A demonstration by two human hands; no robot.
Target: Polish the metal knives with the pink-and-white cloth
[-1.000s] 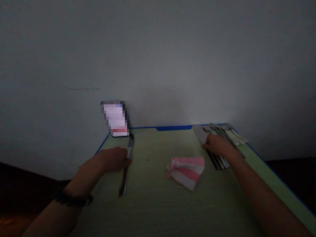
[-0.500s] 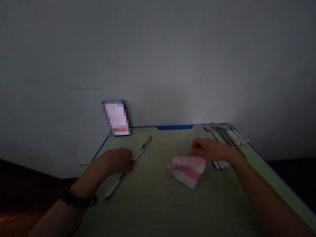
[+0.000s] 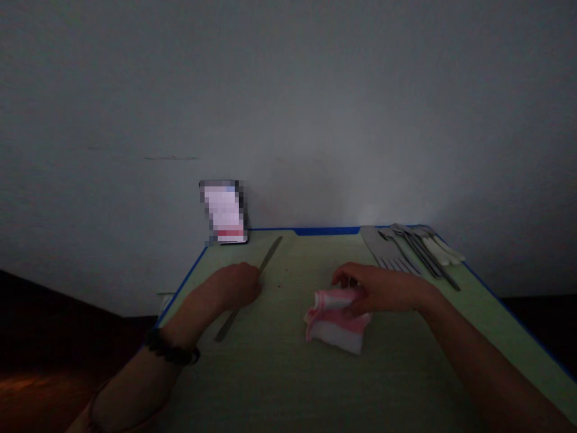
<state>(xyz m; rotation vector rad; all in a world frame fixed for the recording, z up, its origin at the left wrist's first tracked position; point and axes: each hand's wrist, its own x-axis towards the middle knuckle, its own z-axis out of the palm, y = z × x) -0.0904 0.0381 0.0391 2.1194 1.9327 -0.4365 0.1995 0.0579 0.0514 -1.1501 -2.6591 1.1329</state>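
My left hand (image 3: 238, 285) is closed around the middle of a table knife (image 3: 271, 252). The blade points away from me towards the upper right, and the handle end shows below the hand. On the right, my right hand (image 3: 367, 287) grips a crumpled pink-and-white striped cloth (image 3: 336, 334), thumb on the near side and fingers curled over the far side. The fingertips behind the cloth are partly hidden.
A lit phone (image 3: 226, 213) leans against the wall at the table's back left corner. Several pieces of cutlery (image 3: 419, 255), forks among them, lie at the back right, some with white handles (image 3: 444, 249). The table (image 3: 279, 385) has a blue edge.
My right hand has come down onto the cloth and taken hold of it. My left hand still holds the knife, now turned with its face darker. The view has shifted slightly.
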